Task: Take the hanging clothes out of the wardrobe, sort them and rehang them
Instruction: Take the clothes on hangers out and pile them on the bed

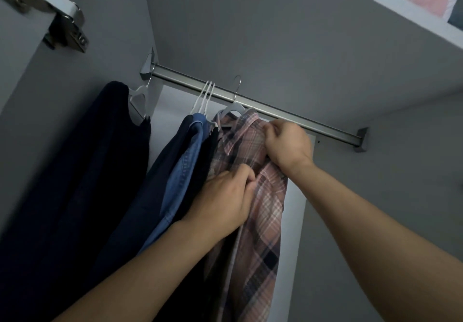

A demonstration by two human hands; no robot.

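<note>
Evidently mid-sort along the grey wardrobe's rail (250, 102), from its left end a dark garment (75, 171), then navy and denim shirt (180, 173), then plaid shirt (260, 208) near the right end, left hand (223, 198) bunching its front, right hand (288, 143) pinching its collar, likely squaring it on its hanger (233, 109) beneath the shelf (400, 8).

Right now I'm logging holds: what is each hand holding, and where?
Both hold the pink plaid shirt: right hand near the collar, left hand on the front.
</note>
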